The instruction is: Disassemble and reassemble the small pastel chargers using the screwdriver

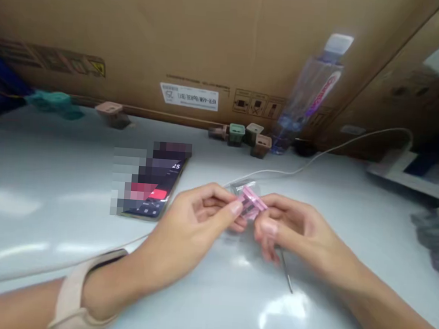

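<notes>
My left hand (196,223) pinches a small pink plastic piece (252,202) with dark slots between thumb and fingers. Behind this piece shows a clear, shiny part; whether it is joined to it I cannot tell. My right hand (290,229) is closed close by, its fingertips touching the right end of the pink piece. From under the right fingers a thin metal rod (287,274) sticks out, pointing down toward the table; its other end is hidden in the hand. Both hands are over the white table (202,303).
A phone (161,180), partly blurred out, lies left of my hands. Small two-slotted blocks, green (236,134) and pinkish (261,145) among them, stand along a cardboard box (139,28). Behind, a water bottle (310,95) leans. A white cable (279,171) crosses the table.
</notes>
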`<control>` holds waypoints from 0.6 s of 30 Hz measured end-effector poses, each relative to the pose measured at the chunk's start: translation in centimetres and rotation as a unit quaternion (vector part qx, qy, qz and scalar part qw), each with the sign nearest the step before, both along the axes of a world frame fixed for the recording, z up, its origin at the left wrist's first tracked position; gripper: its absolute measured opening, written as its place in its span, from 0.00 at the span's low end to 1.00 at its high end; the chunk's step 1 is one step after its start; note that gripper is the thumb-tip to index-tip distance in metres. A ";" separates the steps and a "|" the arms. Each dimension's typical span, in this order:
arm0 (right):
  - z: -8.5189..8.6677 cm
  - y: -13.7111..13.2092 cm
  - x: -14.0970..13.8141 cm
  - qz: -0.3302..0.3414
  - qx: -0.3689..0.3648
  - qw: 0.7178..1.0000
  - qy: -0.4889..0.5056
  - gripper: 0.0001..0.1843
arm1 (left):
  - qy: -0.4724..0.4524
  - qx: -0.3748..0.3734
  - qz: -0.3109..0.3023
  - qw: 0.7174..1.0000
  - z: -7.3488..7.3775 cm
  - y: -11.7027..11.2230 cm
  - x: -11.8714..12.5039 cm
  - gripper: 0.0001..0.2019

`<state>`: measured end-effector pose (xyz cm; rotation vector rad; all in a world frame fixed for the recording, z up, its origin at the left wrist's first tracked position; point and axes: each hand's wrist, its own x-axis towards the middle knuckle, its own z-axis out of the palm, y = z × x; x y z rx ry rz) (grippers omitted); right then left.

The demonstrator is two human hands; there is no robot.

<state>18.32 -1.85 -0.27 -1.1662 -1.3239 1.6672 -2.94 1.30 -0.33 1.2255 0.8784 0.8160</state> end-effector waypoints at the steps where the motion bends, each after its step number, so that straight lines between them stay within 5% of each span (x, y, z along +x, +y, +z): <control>1: 0.0 0.0 0.0 -0.002 0.003 1.000 -0.010 0.19 | -0.002 -0.010 0.003 1.000 -0.1 0.0 0.0 0.14; 18: -0.2 0.2 -0.6 -0.031 0.014 0.992 -0.121 0.15 | 0.039 -0.036 -0.058 0.997 -0.8 0.6 -0.4 0.16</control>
